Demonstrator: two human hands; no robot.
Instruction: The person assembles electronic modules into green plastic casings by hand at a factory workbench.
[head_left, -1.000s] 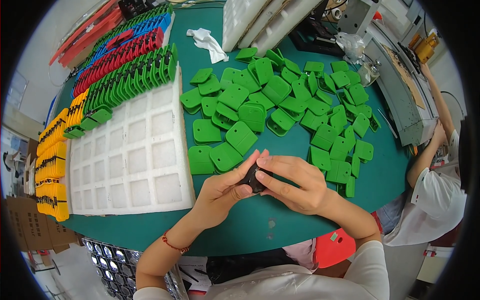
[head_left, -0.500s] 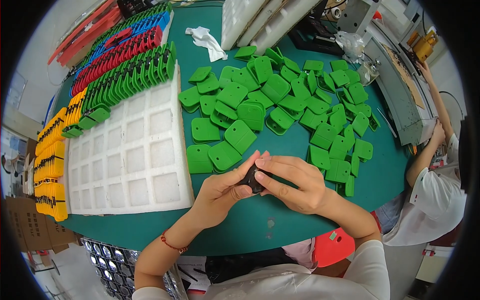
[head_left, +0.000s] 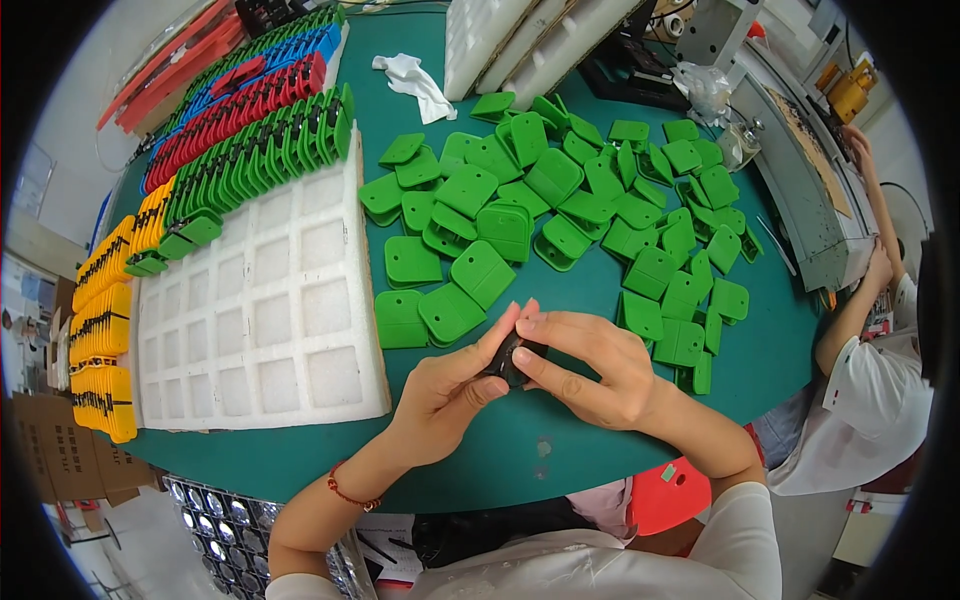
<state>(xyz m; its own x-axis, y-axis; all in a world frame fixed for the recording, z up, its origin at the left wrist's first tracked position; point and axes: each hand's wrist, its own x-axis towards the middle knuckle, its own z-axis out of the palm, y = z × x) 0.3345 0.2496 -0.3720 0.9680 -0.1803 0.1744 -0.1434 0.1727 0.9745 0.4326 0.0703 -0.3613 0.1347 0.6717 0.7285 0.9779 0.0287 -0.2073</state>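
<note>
Black small part (head_left: 510, 357) at frame centre, pinched between left hand (head_left: 447, 388) and right hand (head_left: 590, 365), fingers closed round it. Fitting step apparently; next needs a green shell (head_left: 452, 312) from just above.

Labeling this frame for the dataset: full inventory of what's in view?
small part: one, black, pinched between both hands
plastic covers: dozens, green, loose pile mid-table
foam tray: one, white, empty pockets, left of the pile
stacked pieces: rows, yellow, green, red and blue, along the left edge
cloth: one, white, far side of the table
table: one, dark green
co-worker's arm: one, white sleeve, right edge
left hand: on the part, red string at the wrist
right hand: on the part
</note>
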